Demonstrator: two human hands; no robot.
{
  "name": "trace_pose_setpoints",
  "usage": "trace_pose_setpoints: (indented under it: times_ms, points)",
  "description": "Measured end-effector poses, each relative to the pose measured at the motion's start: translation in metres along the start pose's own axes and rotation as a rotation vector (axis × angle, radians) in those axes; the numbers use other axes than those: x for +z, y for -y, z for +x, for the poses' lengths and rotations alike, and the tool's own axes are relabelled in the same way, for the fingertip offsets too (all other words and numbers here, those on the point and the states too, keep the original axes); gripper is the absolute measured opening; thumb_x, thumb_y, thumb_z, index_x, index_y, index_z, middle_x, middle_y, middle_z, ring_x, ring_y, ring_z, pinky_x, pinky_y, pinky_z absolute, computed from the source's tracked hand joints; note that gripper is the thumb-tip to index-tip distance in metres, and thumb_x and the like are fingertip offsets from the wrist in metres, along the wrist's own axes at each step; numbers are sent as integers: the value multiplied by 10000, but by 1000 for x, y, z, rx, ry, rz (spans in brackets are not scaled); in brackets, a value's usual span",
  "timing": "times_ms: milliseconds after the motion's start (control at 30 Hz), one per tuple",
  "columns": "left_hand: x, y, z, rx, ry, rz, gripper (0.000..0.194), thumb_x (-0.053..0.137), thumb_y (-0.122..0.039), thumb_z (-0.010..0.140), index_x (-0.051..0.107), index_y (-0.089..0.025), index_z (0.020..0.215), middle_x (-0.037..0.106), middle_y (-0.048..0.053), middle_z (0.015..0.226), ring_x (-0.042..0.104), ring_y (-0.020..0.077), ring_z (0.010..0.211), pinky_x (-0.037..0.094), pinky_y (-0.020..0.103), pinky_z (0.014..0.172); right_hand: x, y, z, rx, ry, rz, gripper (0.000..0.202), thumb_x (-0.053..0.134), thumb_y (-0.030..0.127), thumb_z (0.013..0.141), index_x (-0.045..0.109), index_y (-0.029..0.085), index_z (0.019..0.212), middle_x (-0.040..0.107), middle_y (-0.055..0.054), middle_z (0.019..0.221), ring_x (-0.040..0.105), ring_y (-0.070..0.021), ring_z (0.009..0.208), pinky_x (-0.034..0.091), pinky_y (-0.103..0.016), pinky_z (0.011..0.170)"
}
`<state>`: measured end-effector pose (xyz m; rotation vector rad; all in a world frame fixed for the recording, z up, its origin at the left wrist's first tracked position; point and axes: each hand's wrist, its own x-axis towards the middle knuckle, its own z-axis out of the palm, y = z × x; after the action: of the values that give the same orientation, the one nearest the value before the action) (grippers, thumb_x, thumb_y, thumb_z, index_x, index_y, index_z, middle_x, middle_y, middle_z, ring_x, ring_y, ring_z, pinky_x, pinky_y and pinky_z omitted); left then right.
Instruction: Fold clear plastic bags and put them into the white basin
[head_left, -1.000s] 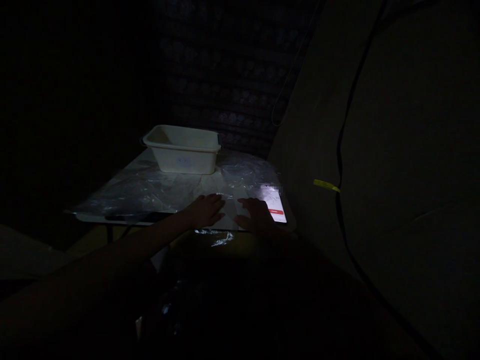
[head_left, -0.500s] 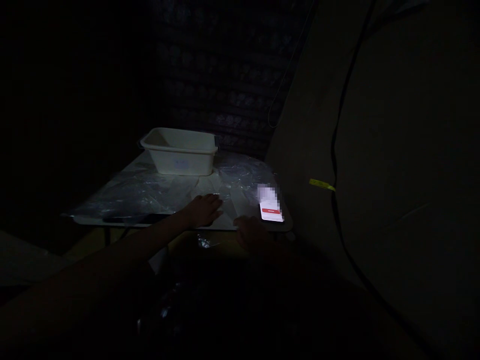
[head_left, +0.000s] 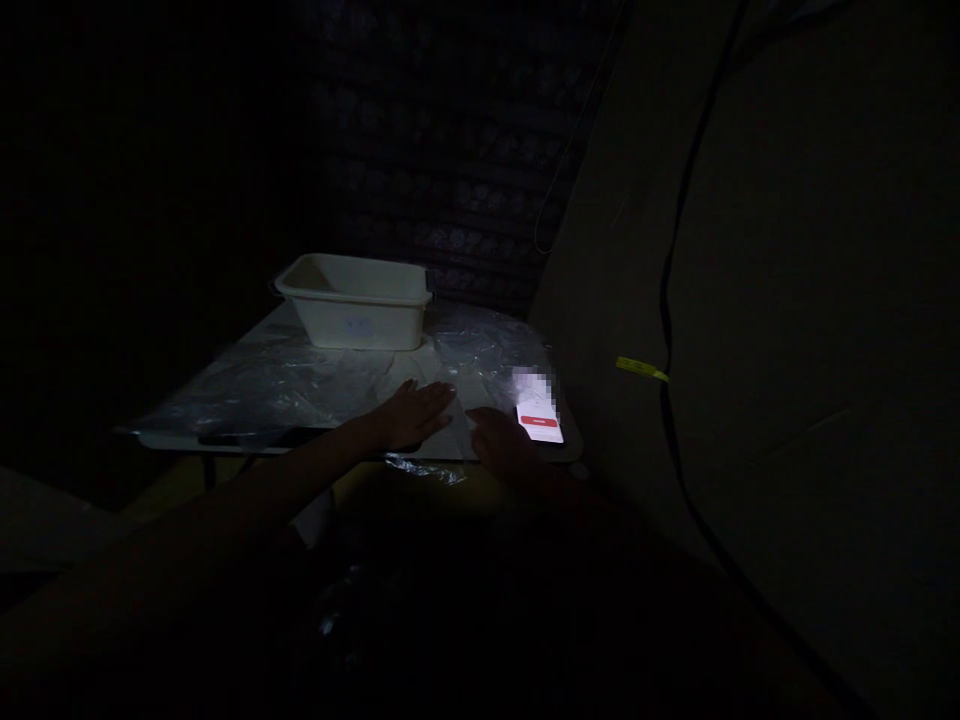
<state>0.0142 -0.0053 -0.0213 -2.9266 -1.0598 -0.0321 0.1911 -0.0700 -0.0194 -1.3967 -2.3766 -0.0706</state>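
My left hand [head_left: 411,414] lies palm down with its fingers stretched over a thin pale sheet [head_left: 460,432] near the table's front edge. Just to its right, my right hand [head_left: 499,443] is closed, its fingertips pinching the sheet's right side; in the dark I cannot make out whether it is paper or plastic. Clear plastic film [head_left: 292,385] spreads over the table, wrinkled and shiny. A lit phone [head_left: 540,425] rests on the tabletop beyond my right hand.
Behind my hands stands a white plastic tub [head_left: 360,320] on the table [head_left: 161,440]. Some film [head_left: 431,470] hangs over the front edge. On the right, a dark cable with a yellow tag [head_left: 637,368] runs down a panel. The surroundings are very dark.
My left hand has slid slightly forward and right, flatter over the sheet. My right hand has shifted a little forward. More shiny film shows below the table's front edge.
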Motion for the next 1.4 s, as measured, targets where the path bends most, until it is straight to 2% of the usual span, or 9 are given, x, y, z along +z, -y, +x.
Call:
trace_pose_setpoints:
  times_ms: [167,400,600,733,800,933,1100,1233,1400]
  points:
    - [3,-4,5,-8,64,13,484,136,-367,811,179,-127,1229,169,112,1301,114,173,1187,95,439,904,16,5,7,-65,80,-83,490,286,350,771,327,57,1162,321,-151,1230,254,-229,1133,202,-420,908]
    - [1,-2,6,-30,89,22,596,120,-487,771,129,-124,1244,122,126,1307,82,205,1191,77,453,898,16,3,-20,-119,157,-141,552,222,445,774,314,72,1171,301,-153,1242,216,-228,1154,113,-479,914]
    - [1,-1,8,-53,102,8,632,147,-524,749,134,-133,1245,123,121,1309,93,220,1188,60,461,899,1,5,-38,-205,103,-109,504,297,449,754,415,100,1097,404,-135,1175,288,-229,1111,148,-461,904]
    - [-7,1,3,-124,34,32,547,147,-460,776,143,-179,1245,142,89,1313,112,224,1184,67,471,895,-4,1,-34,-230,34,-24,273,354,335,764,572,175,804,537,-53,1027,390,-181,1027,176,-408,901]
    - [-18,3,-2,-185,-36,69,517,174,-418,780,192,-168,1232,204,97,1296,174,231,1167,125,453,888,-6,-1,-27,-209,4,7,237,359,277,765,576,182,753,563,-33,973,427,-160,982,201,-383,889]
    - [-48,12,-19,-413,-88,100,458,244,-379,752,463,-101,1043,514,142,1034,476,234,926,340,339,744,-7,0,-5,-174,-3,10,257,348,197,752,529,152,929,536,-57,1023,421,-145,993,242,-334,870]
    - [-70,30,-44,-703,-17,-288,429,263,-420,724,563,-117,770,610,109,723,572,197,636,396,258,521,2,7,20,-134,117,-63,375,287,258,779,404,111,1103,412,-97,1176,322,-171,1096,234,-350,887]
    - [-62,41,-54,-808,161,-770,390,341,-437,687,549,-116,770,610,91,601,557,161,456,377,228,398,13,10,27,-71,206,-111,478,206,390,793,321,114,1166,312,-104,1247,234,-199,1149,175,-424,910]
    - [-53,40,-57,-852,348,-1007,364,435,-465,616,571,-137,695,618,112,600,565,184,458,387,242,378,22,10,22,103,222,-152,514,170,429,789,282,132,1193,265,-110,1270,194,-216,1165,135,-469,909]
